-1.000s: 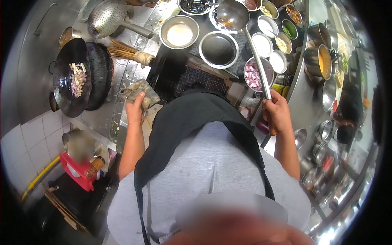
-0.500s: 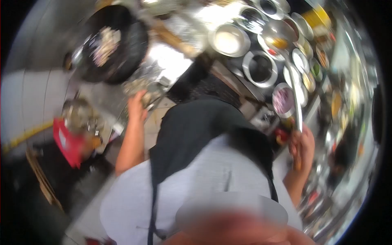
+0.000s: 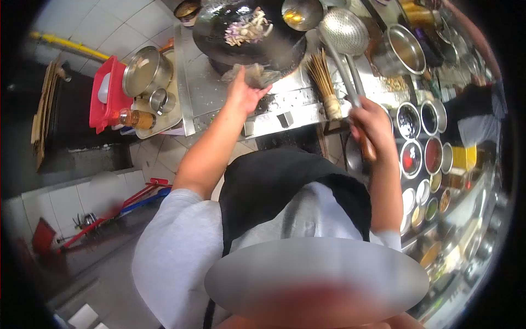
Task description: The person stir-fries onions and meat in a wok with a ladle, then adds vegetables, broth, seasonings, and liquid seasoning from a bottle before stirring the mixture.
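My left hand [image 3: 245, 94] is at the near rim of a black wok [image 3: 216, 30], closed on a greyish cloth [image 3: 255, 75] that touches the rim. Chopped purple and white pieces, seemingly onion, [image 3: 249, 27] lie inside the wok. With my right hand [image 3: 373, 125] I grip the wooden handle of a long metal ladle [image 3: 339, 68]. Its bowl, with yellow-orange contents, hangs beside the wok's right edge. A perforated skimmer [image 3: 344, 32] is right of the bowl, its handle running down close to my right hand. The skimmer's lower handle end is hidden.
A bamboo wok brush [image 3: 326, 85] stands by the stove's front edge. A metal pot [image 3: 402, 49] sits at right, above several sauce and ingredient bowls [image 3: 433, 154]. A red basket [image 3: 109, 96] and steel pot [image 3: 147, 71] are at left. Another person's dark clothing [image 3: 475, 109] shows far right.
My view has turned right-to-left toward the stove. The ladle has swung from over the ingredient bowls to beside the wok. My left hand with the cloth has come to the wok's rim.
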`<action>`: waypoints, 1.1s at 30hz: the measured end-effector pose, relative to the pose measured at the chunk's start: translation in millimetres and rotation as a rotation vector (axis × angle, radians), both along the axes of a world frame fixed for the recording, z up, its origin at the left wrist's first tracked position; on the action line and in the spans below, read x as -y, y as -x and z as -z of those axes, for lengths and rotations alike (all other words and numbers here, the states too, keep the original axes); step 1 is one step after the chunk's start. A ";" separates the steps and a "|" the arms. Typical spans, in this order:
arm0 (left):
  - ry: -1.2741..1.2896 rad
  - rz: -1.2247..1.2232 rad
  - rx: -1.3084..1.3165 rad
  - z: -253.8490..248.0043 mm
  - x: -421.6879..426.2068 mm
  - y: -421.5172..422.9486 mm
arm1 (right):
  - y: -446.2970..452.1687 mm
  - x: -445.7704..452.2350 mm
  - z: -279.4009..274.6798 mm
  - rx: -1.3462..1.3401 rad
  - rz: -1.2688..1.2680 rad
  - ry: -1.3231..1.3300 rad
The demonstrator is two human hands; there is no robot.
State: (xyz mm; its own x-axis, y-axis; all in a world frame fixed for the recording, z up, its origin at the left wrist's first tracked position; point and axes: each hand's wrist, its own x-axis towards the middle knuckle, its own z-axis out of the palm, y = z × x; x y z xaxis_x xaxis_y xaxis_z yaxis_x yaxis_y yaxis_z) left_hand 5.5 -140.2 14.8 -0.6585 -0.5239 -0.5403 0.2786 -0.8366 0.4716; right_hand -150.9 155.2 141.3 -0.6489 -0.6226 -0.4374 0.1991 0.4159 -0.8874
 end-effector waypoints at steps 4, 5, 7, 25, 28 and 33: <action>-0.093 -0.040 -0.084 17.0 7.1 32.4 | 36.1 82.5 61.1 -0.555 -0.296 -0.163; -0.003 -0.137 0.009 10.2 1.3 41.9 | 35.8 92.1 67.2 -0.732 -0.330 -0.229; 0.008 -0.190 0.064 7.0 1.6 50.0 | 39.7 94.4 68.2 -0.865 -0.440 -0.278; 0.041 -0.436 0.040 7.4 -108.6 13.9 | 46.6 72.5 41.5 -1.227 -0.742 -0.431; 0.102 -0.414 0.116 11.0 -122.4 0.1 | 38.6 32.4 26.5 -1.119 -0.630 -0.307; 0.119 -0.352 0.139 2.9 -46.7 45.0 | 19.4 0.7 -0.4 -0.785 -0.486 -0.300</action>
State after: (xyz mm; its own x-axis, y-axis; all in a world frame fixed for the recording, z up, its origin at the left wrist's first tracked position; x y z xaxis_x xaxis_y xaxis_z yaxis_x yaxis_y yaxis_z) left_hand -39.5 -93.5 11.9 -0.3522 -0.7689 -0.5337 0.4650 -0.6386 0.6131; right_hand -170.3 154.5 141.7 -0.5254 -0.8330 -0.1736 -0.6580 0.5271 -0.5379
